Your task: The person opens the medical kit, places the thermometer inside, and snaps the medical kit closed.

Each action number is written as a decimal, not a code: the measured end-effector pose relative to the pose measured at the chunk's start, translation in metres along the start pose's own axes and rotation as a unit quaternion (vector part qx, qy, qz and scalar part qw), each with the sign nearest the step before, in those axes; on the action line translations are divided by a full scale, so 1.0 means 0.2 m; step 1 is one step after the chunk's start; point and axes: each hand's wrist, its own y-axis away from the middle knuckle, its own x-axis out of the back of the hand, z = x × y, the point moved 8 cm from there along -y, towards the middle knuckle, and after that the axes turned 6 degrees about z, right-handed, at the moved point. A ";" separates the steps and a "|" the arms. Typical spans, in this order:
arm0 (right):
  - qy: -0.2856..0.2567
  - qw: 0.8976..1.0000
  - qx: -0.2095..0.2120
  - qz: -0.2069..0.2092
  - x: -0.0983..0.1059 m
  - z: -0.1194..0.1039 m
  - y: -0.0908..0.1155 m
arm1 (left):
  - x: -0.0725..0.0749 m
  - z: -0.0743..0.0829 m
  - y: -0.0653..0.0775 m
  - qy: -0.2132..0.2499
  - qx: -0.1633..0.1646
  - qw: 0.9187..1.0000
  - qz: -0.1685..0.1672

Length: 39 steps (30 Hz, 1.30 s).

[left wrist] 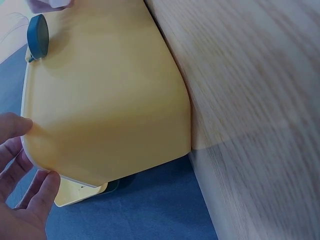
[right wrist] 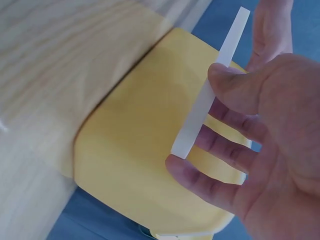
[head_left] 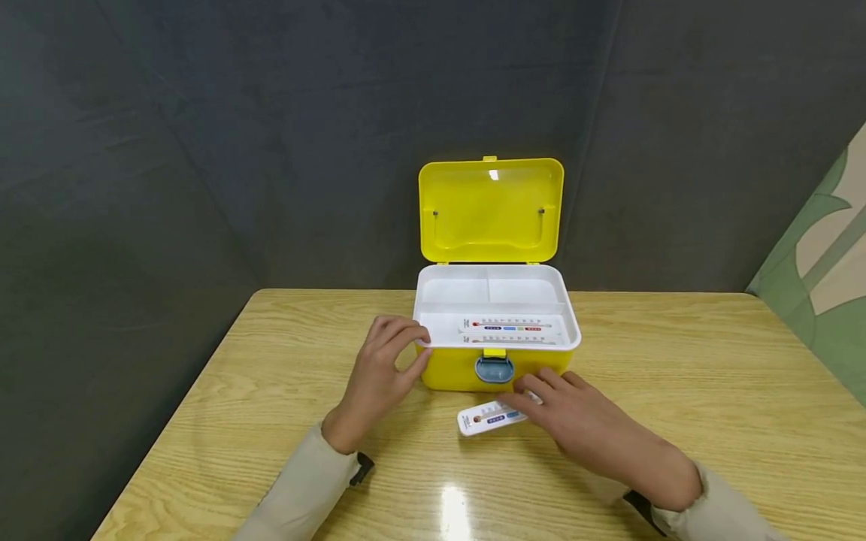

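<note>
Your right hand (head_left: pixel 575 422) pinches the white thermometer (head_left: pixel 489 418), poking out long-ways toward eight o'clock, and the yellow box (head_left: pixel 452 370) your left hand (head_left: pixel 381 368) pinches sits at eleven.

Yellow box (left wrist: pixel 110 90): the large body, its base edge meeting the wooden table (left wrist: pixel 255 100) to its right as seen here.
Left hand (left wrist: pixel 22 212): at the box's rim corner, thumb and one fingertip touching it.
Blue latch (left wrist: pixel 38 37): on the box's front, beside its rim.
Yellow lid (left wrist: pixel 75 194): partly showing below the box.
Blue cloth (left wrist: pixel 155 207): behind the box.
</note>
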 end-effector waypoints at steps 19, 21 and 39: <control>0.012 1.000 -0.005 0.012 0.10 0.00 0.01 | 0.00 0.00 0.00 -0.001 -0.001 1.000 0.000; 0.014 1.000 -0.005 0.014 0.11 0.00 0.01 | 0.00 0.00 0.00 -0.002 -0.001 1.000 0.001; 0.025 0.999 -0.028 0.014 0.19 0.03 0.02 | 0.00 0.00 0.00 -0.001 -0.004 1.000 -0.001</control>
